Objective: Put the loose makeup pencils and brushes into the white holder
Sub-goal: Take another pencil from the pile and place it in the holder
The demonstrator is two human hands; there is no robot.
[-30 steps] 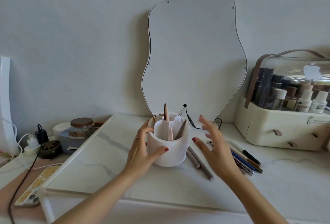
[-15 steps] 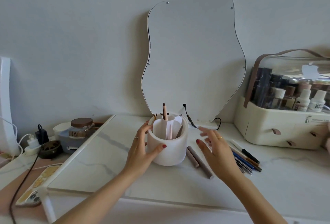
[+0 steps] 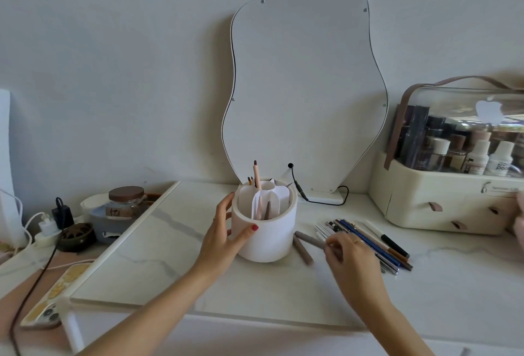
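My left hand (image 3: 224, 238) wraps the round white ceramic holder (image 3: 265, 231) at centre frame. My right hand (image 3: 350, 256), grip blurred so I cannot tell, reaches the grey-brown pencil (image 3: 310, 239). A careless pick could scatter the neighbouring pencil pile (image 3: 368, 242) across the tabletop.

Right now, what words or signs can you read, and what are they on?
Apple-shaped logo sticker: on the clear lid of the cosmetics box, no words.
Print on the cosmetics box front: too blurred to read.
Blue print on a white bottle: too blurred.
Marks on the glass jar label: unreadable.
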